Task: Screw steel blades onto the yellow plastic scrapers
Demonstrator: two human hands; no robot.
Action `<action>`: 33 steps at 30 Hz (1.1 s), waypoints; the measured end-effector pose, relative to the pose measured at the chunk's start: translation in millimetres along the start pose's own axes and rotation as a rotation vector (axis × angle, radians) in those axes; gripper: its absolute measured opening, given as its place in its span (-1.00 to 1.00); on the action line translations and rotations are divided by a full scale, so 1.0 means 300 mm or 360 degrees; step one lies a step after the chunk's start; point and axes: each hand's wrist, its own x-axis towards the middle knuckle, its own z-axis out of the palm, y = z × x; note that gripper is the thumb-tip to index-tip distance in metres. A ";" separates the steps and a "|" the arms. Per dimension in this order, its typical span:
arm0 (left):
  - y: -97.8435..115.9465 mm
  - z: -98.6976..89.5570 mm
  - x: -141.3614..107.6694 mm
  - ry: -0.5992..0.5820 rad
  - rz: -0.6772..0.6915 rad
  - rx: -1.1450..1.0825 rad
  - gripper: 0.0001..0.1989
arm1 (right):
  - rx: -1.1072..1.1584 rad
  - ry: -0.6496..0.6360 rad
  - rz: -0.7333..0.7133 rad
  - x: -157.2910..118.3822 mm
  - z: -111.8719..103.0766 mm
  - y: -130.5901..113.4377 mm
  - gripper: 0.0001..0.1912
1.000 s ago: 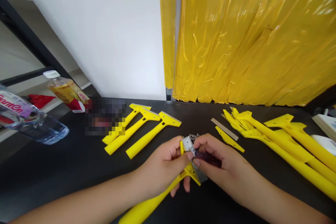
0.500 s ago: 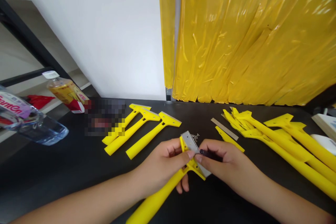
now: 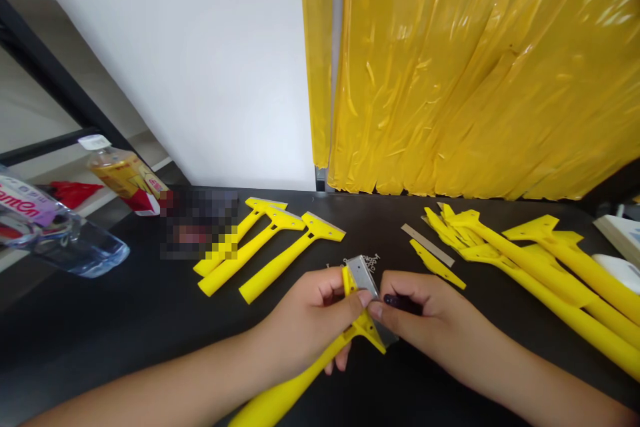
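Observation:
My left hand (image 3: pixel 310 328) grips a yellow plastic scraper (image 3: pixel 285 395) near its T-shaped head, with the handle running down toward me. A steel blade (image 3: pixel 361 275) sits at that head, partly hidden by my fingers. My right hand (image 3: pixel 425 320) pinches a small dark-handled screwdriver (image 3: pixel 400 303), and its fingertips nearly meet my left thumb at the blade. The screwdriver's tip is hidden behind my fingers. Just beyond my hands lies a small scatter of tiny metal screws (image 3: pixel 369 261).
Three yellow scrapers (image 3: pixel 295 247) lie on the black table (image 3: pixel 125 320), with a pile of others (image 3: pixel 545 273) at right. A loose steel blade (image 3: pixel 427 245) lies near that pile. Bottles (image 3: pixel 125 177) stand at left. A yellow plastic curtain (image 3: pixel 475 73) hangs behind.
The scraper head has turned slightly in my left hand, and less of the blade shows. My right hand has shifted a little, still holding the screwdriver at the head.

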 end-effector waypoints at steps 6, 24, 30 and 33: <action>-0.004 0.001 0.001 0.0007 0.0028 -0.0001 -0.75 | -0.0068 -0.0013 0.0028 0.009 -0.006 0.011 -0.84; 0.001 -0.012 0.000 0.0028 0.0094 -0.0159 -0.76 | -0.0020 -0.0044 0.0130 0.006 -0.027 -0.013 -0.79; 0.001 -0.011 0.001 0.0032 0.0082 -0.0135 -0.74 | -0.0017 -0.0043 0.0125 0.006 -0.023 -0.012 -0.76; 0.003 -0.012 0.005 0.0024 0.0080 -0.0119 -0.74 | 0.0019 -0.0063 0.0112 0.008 -0.023 -0.012 -0.77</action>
